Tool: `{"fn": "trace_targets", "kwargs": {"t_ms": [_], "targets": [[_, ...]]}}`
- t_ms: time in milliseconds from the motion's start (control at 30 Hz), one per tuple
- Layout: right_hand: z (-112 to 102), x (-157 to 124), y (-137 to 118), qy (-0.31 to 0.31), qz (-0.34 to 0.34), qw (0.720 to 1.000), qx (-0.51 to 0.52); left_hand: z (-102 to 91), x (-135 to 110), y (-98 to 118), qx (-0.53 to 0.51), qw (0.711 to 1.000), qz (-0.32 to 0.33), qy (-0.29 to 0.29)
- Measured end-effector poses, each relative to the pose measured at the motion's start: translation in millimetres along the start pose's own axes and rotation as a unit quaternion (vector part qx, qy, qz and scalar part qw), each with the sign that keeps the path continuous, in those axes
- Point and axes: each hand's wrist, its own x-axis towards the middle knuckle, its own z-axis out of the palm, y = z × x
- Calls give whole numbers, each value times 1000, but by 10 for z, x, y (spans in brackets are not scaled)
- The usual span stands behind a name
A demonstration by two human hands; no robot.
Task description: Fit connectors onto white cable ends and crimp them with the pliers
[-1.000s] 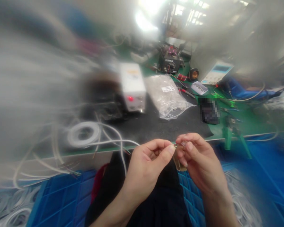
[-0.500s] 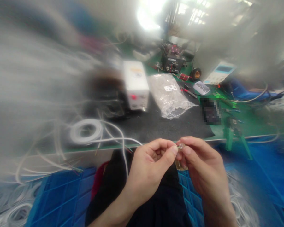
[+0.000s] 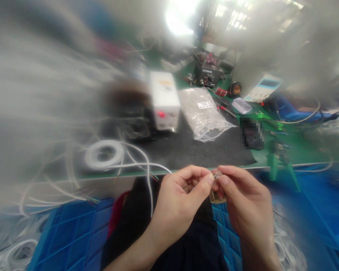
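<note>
My left hand (image 3: pixel 180 203) pinches the end of a white cable (image 3: pixel 159 166), most of it hidden inside the fingers. My right hand (image 3: pixel 244 199) grips a small clear plastic connector (image 3: pixel 217 174) between thumb and forefinger. The fingertips of both hands meet around it, just in front of the table edge. Whether the wire ends sit inside the connector is too small to tell. From the left hand the cable runs back to a white coil (image 3: pixel 104 154) on the black mat (image 3: pixel 175 152).
A white box with a red light (image 3: pixel 165 99) and a clear zip bag (image 3: pixel 203 113) lie on the mat. Behind are a black control box (image 3: pixel 209 76), a small tin (image 3: pixel 242 106) and a white meter (image 3: pixel 264 88). Blue crates (image 3: pixel 70 233) stand below the table.
Both hands keep their pinch at nearly the same place. The right hand has turned slightly and shifted a little to the right; the view has moved slightly.
</note>
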Motion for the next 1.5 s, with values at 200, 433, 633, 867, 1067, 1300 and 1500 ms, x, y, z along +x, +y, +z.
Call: {"fn": "trace_targets", "kwargs": {"t_ms": [200, 433, 633, 867, 1067, 1300, 1500], "targets": [[38, -37, -33, 37, -20, 998, -53, 8, -4, -6, 0, 1000, -1, 14], [101, -68, -115, 40, -76, 990, -116, 13, -21, 5, 4, 1000, -1, 19], [103, -105, -113, 45, -107, 983, -145, 36, -70, 39, 8, 1000, 5, 23], [85, -143, -121, 36, -135, 973, -181, 27, -112, 1, -3, 1000, 9, 24], [117, -171, -138, 40, -149, 970, -186, 46, -134, -1, 0, 999, 14, 46], [137, -190, -135, 42, -166, 968, -181, 41, -156, 20, 68, 993, 56, 79], [117, -172, -123, 24, -162, 970, -182, 8, -166, -9, 110, 985, 100, 90]]}}
